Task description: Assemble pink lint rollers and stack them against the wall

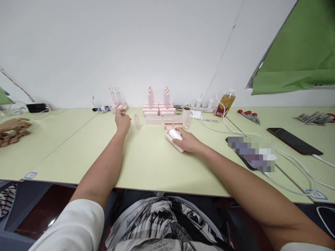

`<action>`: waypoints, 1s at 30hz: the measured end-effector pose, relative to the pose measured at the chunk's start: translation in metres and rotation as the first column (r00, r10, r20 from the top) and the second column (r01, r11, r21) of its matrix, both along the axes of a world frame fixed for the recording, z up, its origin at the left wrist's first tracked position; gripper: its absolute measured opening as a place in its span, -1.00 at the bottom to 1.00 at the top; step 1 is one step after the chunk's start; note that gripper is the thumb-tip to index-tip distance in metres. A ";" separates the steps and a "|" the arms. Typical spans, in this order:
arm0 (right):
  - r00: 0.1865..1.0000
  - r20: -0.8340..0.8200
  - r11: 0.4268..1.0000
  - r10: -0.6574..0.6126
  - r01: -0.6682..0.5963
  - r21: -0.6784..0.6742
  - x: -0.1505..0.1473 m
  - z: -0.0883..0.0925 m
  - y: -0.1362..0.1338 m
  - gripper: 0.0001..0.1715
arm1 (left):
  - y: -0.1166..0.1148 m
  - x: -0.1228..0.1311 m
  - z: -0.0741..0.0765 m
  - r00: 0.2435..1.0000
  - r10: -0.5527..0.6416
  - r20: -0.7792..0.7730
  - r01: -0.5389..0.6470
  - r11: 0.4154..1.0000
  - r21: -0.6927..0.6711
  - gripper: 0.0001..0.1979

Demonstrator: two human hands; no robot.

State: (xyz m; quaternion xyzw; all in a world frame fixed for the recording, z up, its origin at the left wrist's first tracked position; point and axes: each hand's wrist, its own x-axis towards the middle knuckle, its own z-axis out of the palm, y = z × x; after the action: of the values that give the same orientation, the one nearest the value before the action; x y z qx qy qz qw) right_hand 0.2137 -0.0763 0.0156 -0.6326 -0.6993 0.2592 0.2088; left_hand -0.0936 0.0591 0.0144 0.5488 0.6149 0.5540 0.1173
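Seated at a pale green table [78,146], a person rests the right hand [188,142] closed over a pink case [175,139], its long axis running far-left to near-right. Left hand [123,122] hovers loosely curled, empty, beside a small clear bottle [137,122] just right of it.

1. My right hand [188,142] covers the near end of the pink case [175,139]; the grip underneath is hidden.
2. My left hand [123,121]: too small to tell if the fingers pinch anything.
3. Phone [251,153] is mostly blurred out.
4. Wooden hand model [13,129] is cut by the left edge.
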 end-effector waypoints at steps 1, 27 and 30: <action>1.000 0.001 1.000 -0.002 0.002 0.002 0.000 0.000 0.000 -0.18 | -0.001 0.001 0.000 0.998 -0.012 0.058 0.015 0.998 -0.059 -0.57; 0.962 0.273 0.999 0.012 -0.026 0.047 0.003 0.001 0.002 -0.21 | -0.060 0.054 0.015 0.768 -0.638 -0.057 0.537 0.690 -0.486 -0.66; 0.961 0.278 0.983 0.004 -0.055 0.178 0.002 0.001 0.001 -0.22 | -0.078 0.068 0.022 0.645 -0.765 0.003 0.669 0.562 -0.486 -0.62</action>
State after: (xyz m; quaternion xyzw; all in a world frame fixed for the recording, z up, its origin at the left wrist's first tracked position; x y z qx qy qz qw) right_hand 0.2155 -0.0756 0.0171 -0.6300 -0.7519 0.1058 0.1627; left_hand -0.0251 -0.0191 0.0364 0.7640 0.4542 0.2406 0.3901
